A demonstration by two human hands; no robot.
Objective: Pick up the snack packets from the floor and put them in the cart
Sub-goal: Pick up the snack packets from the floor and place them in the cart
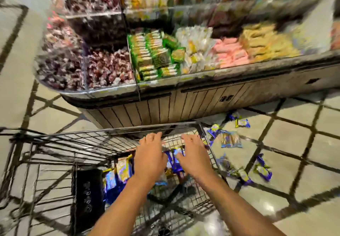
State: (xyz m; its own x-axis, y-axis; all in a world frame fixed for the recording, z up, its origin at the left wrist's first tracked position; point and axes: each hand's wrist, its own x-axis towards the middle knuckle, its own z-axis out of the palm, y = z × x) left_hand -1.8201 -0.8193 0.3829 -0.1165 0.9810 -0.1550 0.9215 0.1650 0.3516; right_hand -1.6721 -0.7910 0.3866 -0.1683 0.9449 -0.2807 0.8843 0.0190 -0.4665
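packets (230, 140) lie scattered on the floor (294, 140) to the right of the cart (88, 140), blue and yellow wrappers, one near the display base, a couple just beside the cart's right wall, more further toward the camera. others are already down in the basket, a blue and yellow heap showing between the wrists.

both hands are over the cart. left hand (150, 154) is spread flat, fingers straight, holding nothing i can see. right hand (194, 155) is the same, fingers loosely out, palm down, nothing pinched. they hang above the heap, so my guess is a load has just gone in, though the blur makes it hard to be sure nothing is under the palms.

so the job looks partly done: some packets in, a fair number not yet picked.

around it: a big display (184, 95) of wrapped sweets and biscuits stands right behind the cart, its wooden base close against the cart's far rim. a dark panel (87, 195) sits in the cart's near end.

what's in the way? the cart's right wall stands between the hands and the floor packets, so the reach likely goes over or around it. the packet by the display base is tucked close to the wood, an awkward spot.
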